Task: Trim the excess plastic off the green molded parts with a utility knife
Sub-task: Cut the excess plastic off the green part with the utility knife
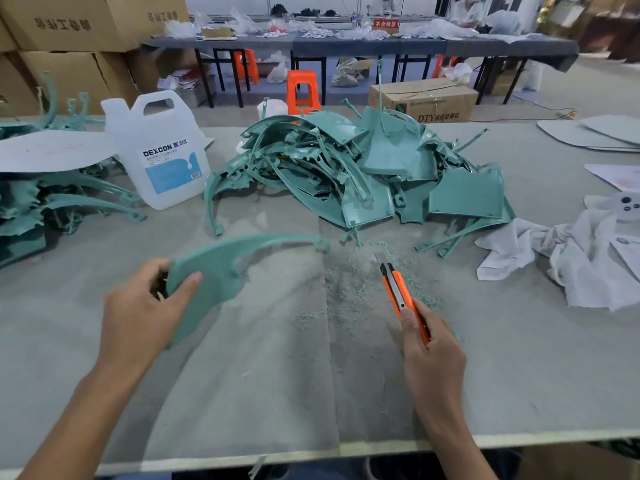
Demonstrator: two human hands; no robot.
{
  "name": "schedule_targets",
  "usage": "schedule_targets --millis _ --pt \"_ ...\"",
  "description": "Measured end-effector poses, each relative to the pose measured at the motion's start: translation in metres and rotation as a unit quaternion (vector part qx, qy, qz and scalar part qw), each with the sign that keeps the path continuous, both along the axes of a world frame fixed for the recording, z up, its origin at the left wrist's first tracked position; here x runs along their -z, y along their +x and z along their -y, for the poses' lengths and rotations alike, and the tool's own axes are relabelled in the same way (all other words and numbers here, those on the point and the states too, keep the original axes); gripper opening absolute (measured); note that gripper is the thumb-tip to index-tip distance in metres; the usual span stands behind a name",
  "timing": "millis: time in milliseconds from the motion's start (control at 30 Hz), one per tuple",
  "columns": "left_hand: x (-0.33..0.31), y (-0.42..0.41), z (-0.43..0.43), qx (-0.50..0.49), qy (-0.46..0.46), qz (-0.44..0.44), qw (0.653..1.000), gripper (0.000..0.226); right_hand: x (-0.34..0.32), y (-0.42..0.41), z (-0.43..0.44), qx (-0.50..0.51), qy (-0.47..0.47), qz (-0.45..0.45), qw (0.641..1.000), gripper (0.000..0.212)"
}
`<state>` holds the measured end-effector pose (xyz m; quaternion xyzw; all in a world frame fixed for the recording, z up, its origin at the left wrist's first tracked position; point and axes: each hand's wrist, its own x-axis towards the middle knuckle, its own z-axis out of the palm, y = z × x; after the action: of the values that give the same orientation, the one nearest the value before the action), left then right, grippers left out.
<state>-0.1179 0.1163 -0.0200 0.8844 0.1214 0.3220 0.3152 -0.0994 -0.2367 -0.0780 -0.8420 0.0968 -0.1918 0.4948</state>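
Head camera, looking down on a grey work table (259, 375): at the far left edge, a stack of green parts (52, 206) with ragged edges lies under a pale grey sheet (52, 150). Just beside it stands a white plastic jug (162, 150) with a blue label reading DEXCON.

Nearer the person, the left hand (145, 306) grips one green molded part (221, 271) by its broad end, thumb across the near face and fingers curled behind. The part is held tilted above the table, its narrow curved arm reaching right toward the middle of the table.

Behind it, at the table's centre, a loose pile of green parts (363, 168) is heaped up, curved strips and flat panels overlapping. In front of the pile, green shavings (349, 282) are scattered over the cloth-covered surface.

The right hand (433, 355) is wrapped round the handle of an orange utility knife (401, 292), blade out and pointing away from the person, over the shavings. The two hands are well apart, and the blade is clear of the held part.

To the right, a crumpled white cloth (554, 258) lies on the table, with more grey sheets (595, 133) at the far corner. Beyond the table stand an orange stool (303, 91), a cardboard box (426, 98) on the floor and a long dark table (363, 46) strewn with bags.
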Motion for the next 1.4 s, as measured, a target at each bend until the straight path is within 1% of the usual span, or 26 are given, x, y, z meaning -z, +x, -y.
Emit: schedule_targets --millis 67,133,233,267,333,400,467,533,633,733,833,967,1133,1233,1333,1400 --pt "0.006 -0.004 0.016 0.023 0.013 0.030 0.999 0.017 0.001 -0.001 0.000 -0.001 0.010 0.008 1.000 0.046" --pt "0.021 -0.007 0.032 0.061 -0.015 0.007 0.998 0.026 0.001 -0.002 0.001 -0.013 0.018 0.013 1.000 0.051" --pt "0.042 -0.012 0.046 0.115 -0.100 -0.057 0.987 0.044 0.001 -0.002 0.000 -0.038 0.029 0.006 0.999 0.033" --pt "0.047 -0.014 0.048 0.130 -0.108 -0.070 0.983 0.050 0.000 -0.003 0.000 -0.050 0.031 0.004 0.998 0.028" --pt "0.051 -0.017 0.049 0.151 -0.106 -0.089 0.979 0.060 -0.003 -0.007 -0.004 -0.090 0.025 -0.006 0.996 0.028" --pt "0.051 -0.018 0.049 0.159 -0.123 -0.113 0.973 0.068 -0.008 -0.013 -0.011 -0.143 0.006 -0.016 0.990 0.031" --pt "0.050 -0.019 0.047 0.154 -0.130 -0.143 0.969 0.075 -0.014 -0.019 -0.020 -0.207 -0.001 -0.026 0.978 0.037" --pt "0.050 -0.020 0.046 0.147 -0.112 -0.165 0.969 0.079 -0.020 -0.026 -0.031 -0.279 -0.003 -0.042 0.959 0.036" --pt "0.049 -0.020 0.046 0.138 -0.129 -0.158 0.969 0.076 -0.030 -0.033 -0.041 -0.358 -0.018 -0.033 0.933 0.029" --pt "0.050 -0.020 0.047 0.129 -0.142 -0.147 0.970 0.075 -0.039 -0.035 -0.044 -0.399 -0.054 -0.021 0.915 0.029" --pt "0.051 -0.020 0.046 0.128 -0.142 -0.146 0.971 0.076 -0.041 -0.031 -0.045 -0.411 -0.082 -0.023 0.907 0.032" --pt "0.049 -0.020 0.046 0.125 -0.146 -0.151 0.970 0.076 -0.045 -0.018 -0.049 -0.413 -0.138 0.005 0.900 0.033" --pt "0.052 -0.022 0.047 0.131 -0.104 -0.161 0.973 0.075 -0.048 0.028 -0.059 -0.375 -0.181 0.026 0.909 0.025" --pt "0.050 -0.019 0.047 0.116 -0.118 -0.159 0.973 0.072 -0.048 0.059 -0.070 -0.371 -0.210 0.025 0.904 0.026" --pt "0.046 -0.019 0.049 0.117 -0.121 -0.166 0.972 0.076 -0.048 0.090 -0.072 -0.353 -0.238 0.008 0.905 0.022" --pt "0.045 -0.020 0.050 0.118 -0.124 -0.167 0.971 0.078 -0.047 0.110 -0.069 -0.338 -0.266 -0.011 0.903 0.031"
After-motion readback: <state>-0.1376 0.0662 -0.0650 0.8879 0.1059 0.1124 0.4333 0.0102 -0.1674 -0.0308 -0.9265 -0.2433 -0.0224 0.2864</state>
